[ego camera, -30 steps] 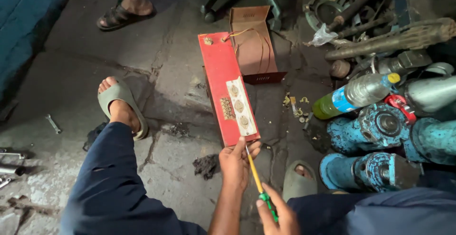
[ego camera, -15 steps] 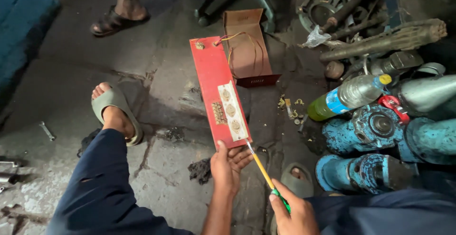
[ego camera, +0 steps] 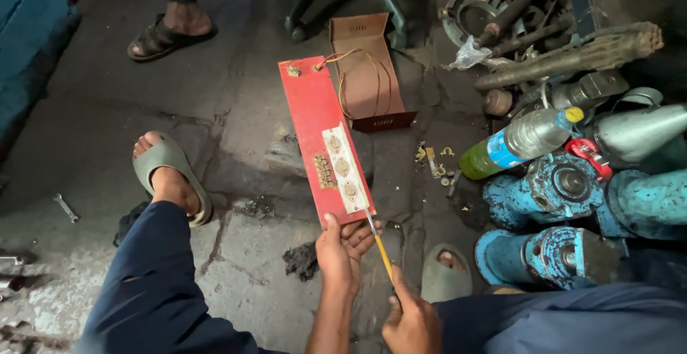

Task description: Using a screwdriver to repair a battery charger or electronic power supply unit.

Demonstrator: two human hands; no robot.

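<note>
The right hand (ego camera: 411,322) is cut by the bottom edge (its screwdriver (ego camera: 381,250) handle hidden); far-left sandalled foot (ego camera: 170,30) cropped above.

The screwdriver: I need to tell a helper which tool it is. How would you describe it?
Find the long red panel on the floor. At its near end, the right hand holds a thin yellow-shafted screwdriver, the only yellow stick there.

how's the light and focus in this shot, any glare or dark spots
Head view: soft, dim light, no hard shadows; the red panel and left hand are sharp; faint glare on the plastic bottle; the top corners fall dark; the right hand is cut by the bottom edge.
</note>
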